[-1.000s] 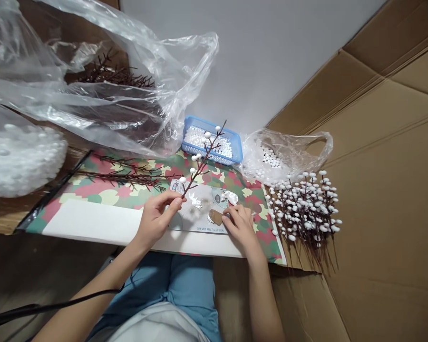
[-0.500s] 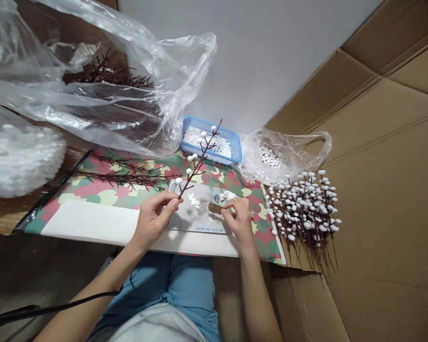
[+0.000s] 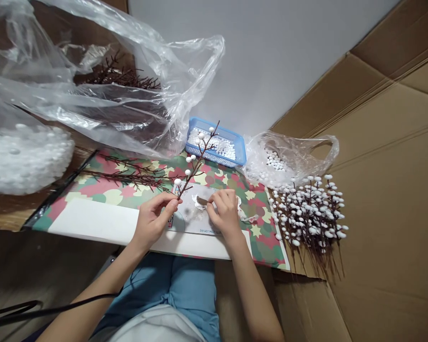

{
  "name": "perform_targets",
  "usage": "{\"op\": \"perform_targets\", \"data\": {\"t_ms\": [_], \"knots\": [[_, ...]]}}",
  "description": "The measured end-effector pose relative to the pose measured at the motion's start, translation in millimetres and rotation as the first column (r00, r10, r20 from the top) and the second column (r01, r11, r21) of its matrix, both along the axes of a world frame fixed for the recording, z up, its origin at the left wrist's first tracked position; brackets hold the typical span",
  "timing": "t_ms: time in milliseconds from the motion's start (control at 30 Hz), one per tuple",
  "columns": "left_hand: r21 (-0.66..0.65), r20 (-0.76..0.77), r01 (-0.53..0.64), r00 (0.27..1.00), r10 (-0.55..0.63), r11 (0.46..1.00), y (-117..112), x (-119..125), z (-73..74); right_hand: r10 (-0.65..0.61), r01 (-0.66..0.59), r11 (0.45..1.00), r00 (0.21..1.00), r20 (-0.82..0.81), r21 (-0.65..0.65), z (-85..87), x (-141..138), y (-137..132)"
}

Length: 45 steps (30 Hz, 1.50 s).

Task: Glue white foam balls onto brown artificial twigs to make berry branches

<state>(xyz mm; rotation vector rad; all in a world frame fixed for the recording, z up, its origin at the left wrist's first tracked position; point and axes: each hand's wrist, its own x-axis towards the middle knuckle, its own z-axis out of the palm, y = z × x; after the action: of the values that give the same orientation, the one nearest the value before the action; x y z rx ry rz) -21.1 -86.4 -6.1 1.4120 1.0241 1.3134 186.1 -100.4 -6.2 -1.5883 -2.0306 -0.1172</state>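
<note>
From where I stand, the left hand point(image 3: 156, 217) has thumb and fingers clamped on the lower end of a brown branch point(image 3: 198, 164). The branch leans to the far right above the patterned sheet point(image 3: 269, 232) and bears several white balls on its twigs. The right hand point(image 3: 225, 213), just beside it on the right, has thumb and fingertips closed on a small brown scraper point(image 3: 201, 201). The scraper's tip is at a patch of white paste point(image 3: 199, 205) on the grey card point(image 3: 185, 224); the right hand covers part of that card.

Surroundings: bare branches point(image 3: 137, 178) lie on the sheet at left. A blue basket point(image 3: 241, 153) containing white balls stands at the far side. To its right is a small clear bag point(image 3: 296, 161); nearer, at right, lies a bunch of berry stems point(image 3: 308, 213). At far left, a large clear bag point(image 3: 187, 78) contains dark branches point(image 3: 123, 78).
</note>
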Motion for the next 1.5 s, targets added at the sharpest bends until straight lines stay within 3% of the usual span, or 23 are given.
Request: {"op": "perform_targets", "data": {"t_ms": [233, 367, 533, 633, 767, 967, 1100, 1300, 1400, 1500], "knots": [[0.004, 0.025, 0.010, 1.000, -0.010, 1.000, 0, 3, -1.8, 0.010, -0.006, 0.995, 0.999, 0.045, -0.099, -2.8, -2, -2], [0.010, 0.024, 0.012, 1.000, -0.012, 1.000, 0, 5, -0.1, -0.036, 0.044, 0.983, 0.998, 0.048, -0.179, 5.3, 7, -9], [0.005, 0.036, 0.039, 0.999, -0.040, 0.999, -2, 13, 0.5, -0.139, 0.114, 0.982, 0.975, -0.172, -0.147, 21.2, 19, -33], [-0.001, 0.053, 0.066, 0.996, -0.066, 0.998, -4, 23, 0.5, -0.063, -0.009, 0.984, 0.916, -0.395, -0.177, 22.8, 3, -48], [-0.006, 0.073, 0.042, 0.996, -0.042, 0.999, -6, 33, 2.2, 0.011, -0.254, 0.913, 0.799, -0.602, -0.320, 15.4, -38, -54], [-0.067, 0.074, -0.042, 0.996, 0.047, 0.997, -7, 26, 1.6, -0.148, -0.318, 0.860, 0.594, -0.790, -0.399, 6.6, -76, -43], [-0.103, 0.115, -0.076, 0.989, 0.088, 0.992, -12, 22, -2.0, -0.187, -0.332, 0.851, 0.534, -0.825, -0.408, 3.3, -82, -37], [-0.136, 0.138, -0.060, 0.987, 0.079, 0.989, -17, 18, -4.4, -0.179, -0.299, 0.870, 0.548, -0.817, -0.391, 2.2, -91, -38], [-0.129, 0.116, -0.091, 0.988, 0.106, 0.988, -17, 15, -2.9, -0.090, -0.296, 0.886, 0.646, -0.758, -0.358, 5.1, -91, -39], [-0.102, 0.083, -0.113, 0.989, 0.122, 0.988, -16, 10, -3.5, 0.011, -0.206, 0.946, 0.794, -0.608, -0.252, 8.5, -75, -37]]}}
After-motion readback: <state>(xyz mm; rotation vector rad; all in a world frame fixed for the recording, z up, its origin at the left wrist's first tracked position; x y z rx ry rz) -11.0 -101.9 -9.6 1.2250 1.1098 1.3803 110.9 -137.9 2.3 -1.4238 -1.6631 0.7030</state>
